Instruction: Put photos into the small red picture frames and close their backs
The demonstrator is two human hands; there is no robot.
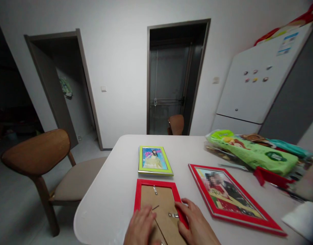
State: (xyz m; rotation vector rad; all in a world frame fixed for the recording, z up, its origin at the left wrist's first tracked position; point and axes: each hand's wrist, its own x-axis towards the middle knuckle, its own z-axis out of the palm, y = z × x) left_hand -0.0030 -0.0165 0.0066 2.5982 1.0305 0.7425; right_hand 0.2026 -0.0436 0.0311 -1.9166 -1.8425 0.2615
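Right hand (194, 222) is gripping the face-down frame (163, 207) at its right edge; left hand (140, 225), seemingly open, is resting leftward.

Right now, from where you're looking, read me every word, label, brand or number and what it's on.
No text is clear enough to quote.
Green package: printed marks, too blurred to read.
Blue-and-white sticker on the refrigerator: print too small to read.
Face-down red frame: no lettering on the visible part of its back.

Left grip (140, 225) palm down, fingers (146, 210) forward, slightly blurred; right grip (193, 221) apart, fingers bent leftward.
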